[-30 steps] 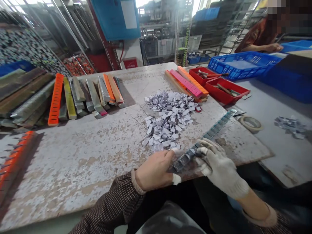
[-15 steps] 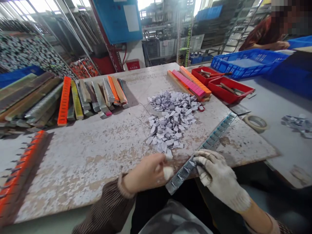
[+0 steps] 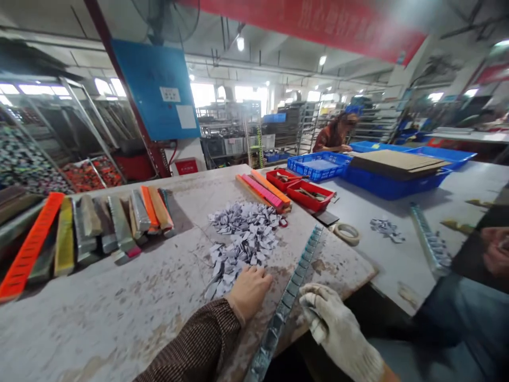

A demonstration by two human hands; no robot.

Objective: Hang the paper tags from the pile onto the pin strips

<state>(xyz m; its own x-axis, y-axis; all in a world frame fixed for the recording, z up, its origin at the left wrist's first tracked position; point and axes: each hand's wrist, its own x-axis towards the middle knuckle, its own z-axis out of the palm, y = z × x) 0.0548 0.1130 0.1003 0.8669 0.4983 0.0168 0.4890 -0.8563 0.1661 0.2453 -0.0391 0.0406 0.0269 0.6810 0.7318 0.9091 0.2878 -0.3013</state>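
Bare, my left hand [image 3: 250, 291] rests at the near edge of a pile of small grey-white pieces [image 3: 242, 239], its fingers bent down; what lies under the fingertips is hidden. A long slotted bar [image 3: 292, 281] wrapped in shiny film runs diagonally between my hands. To the right of the bar, my right hand [image 3: 332, 323] wears a white glove, its fingers curled together; whatever they hold is too hidden to make out.
Orange and pink slotted bars [image 3: 264, 188], red trays [image 3: 310, 195] and a tape roll [image 3: 345, 233] lie beyond. Wrapped bars [image 3: 119, 223] line the left. Blue crates [image 3: 318, 165] stand farther back, near a seated person [image 3: 332, 135]. Another person's hand [image 3: 497, 249] shows at right.
The view has tilted up and turned right. My left hand has moved from beside the bar's near end to the pile. My gloved right hand is now slightly off the bar.
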